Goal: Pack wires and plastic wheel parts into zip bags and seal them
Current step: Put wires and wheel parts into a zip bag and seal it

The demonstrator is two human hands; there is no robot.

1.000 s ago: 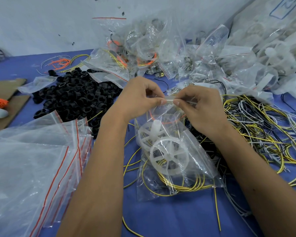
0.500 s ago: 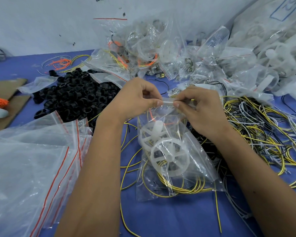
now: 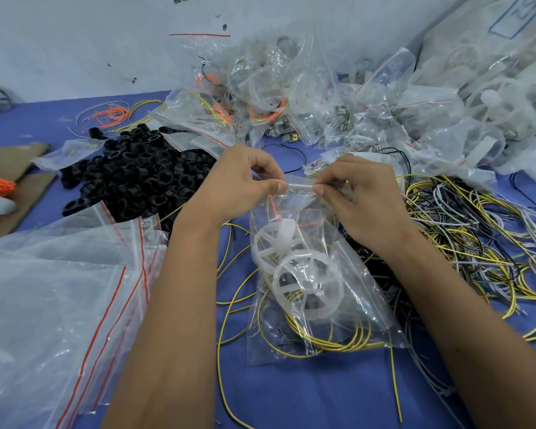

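1. Surface is a blue table [image 3: 322, 397] w/ a pale scuffed wall [image 3: 75, 41] behind it.
2. Big heap of filled bags [image 3: 291, 97] at the back; blue-outlined label top right, can't read it.
3. Stack of empty zip bags [image 3: 59, 289] w/ red strips on the left, black rings [image 3: 136, 174] behind them, loose wires [image 3: 477, 236] on the right.
4. Zip bag [image 3: 316, 289] w/ white wheels [image 3: 307, 286] + yellow wire sits in the middle.
5. Left hand [image 3: 239, 181] & right hand [image 3: 359, 193] both pinch its top edge.

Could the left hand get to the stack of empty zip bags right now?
Probably not yet: the left hand is pinching the top of the filled zip bag, as is the right hand. Once it lets go, the empty zip bags lie uncovered beside that forearm.
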